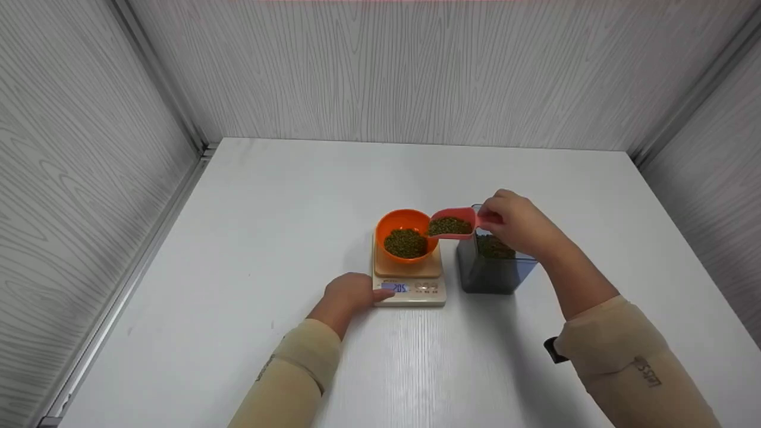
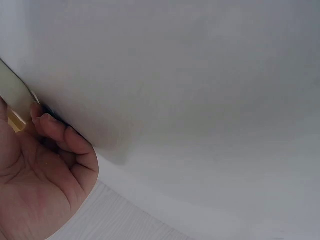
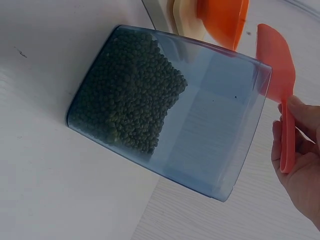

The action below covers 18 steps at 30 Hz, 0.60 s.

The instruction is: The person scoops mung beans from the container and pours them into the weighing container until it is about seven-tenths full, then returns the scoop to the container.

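My right hand [image 1: 514, 220] grips the handle of a red scoop [image 3: 287, 135], which is filled with mung beans [image 1: 450, 226]. The scoop's front edge overlaps the right rim of an orange bowl [image 1: 392, 221] in the head view. Green beans [image 1: 405, 244] also lie inside that bowl. It stands on a kitchen scale [image 1: 437, 297] whose display seems to read 205. At the scale's left front edge, my left hand [image 1: 351, 292] grips it, thumb on top by the display. Curled fingers [image 2: 77, 142] of that hand show against the scale's side.
A clear bluish container [image 3: 215, 120], partly filled with green beans [image 3: 132, 90], stands just right of the scale, under my right hand. All this is on a white table [image 1: 285, 196], with wood-grain panels [image 1: 416, 71] at the back and sides.
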Available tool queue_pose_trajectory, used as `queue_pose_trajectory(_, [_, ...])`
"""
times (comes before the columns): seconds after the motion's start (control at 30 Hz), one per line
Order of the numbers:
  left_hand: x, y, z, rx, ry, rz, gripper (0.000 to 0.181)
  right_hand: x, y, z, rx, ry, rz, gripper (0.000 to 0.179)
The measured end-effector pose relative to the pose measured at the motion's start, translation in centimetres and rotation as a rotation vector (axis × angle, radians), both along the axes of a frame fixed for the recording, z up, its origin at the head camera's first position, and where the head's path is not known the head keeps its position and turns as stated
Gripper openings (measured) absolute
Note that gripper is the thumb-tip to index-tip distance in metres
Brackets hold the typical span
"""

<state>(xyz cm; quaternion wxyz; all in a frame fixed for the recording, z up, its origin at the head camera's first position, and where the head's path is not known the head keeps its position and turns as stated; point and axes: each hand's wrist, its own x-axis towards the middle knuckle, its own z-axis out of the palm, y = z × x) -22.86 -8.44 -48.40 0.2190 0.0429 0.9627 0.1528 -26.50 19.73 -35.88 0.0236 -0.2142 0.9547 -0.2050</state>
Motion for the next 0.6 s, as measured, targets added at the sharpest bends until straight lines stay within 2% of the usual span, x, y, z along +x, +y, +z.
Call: queue_pose_trajectory(0.6, [-0.03,0.02,0.02,-0.003,0.003,-0.003,0.059,-0.35,-0.94,0.15,0.059,0.087,0.001,0.013])
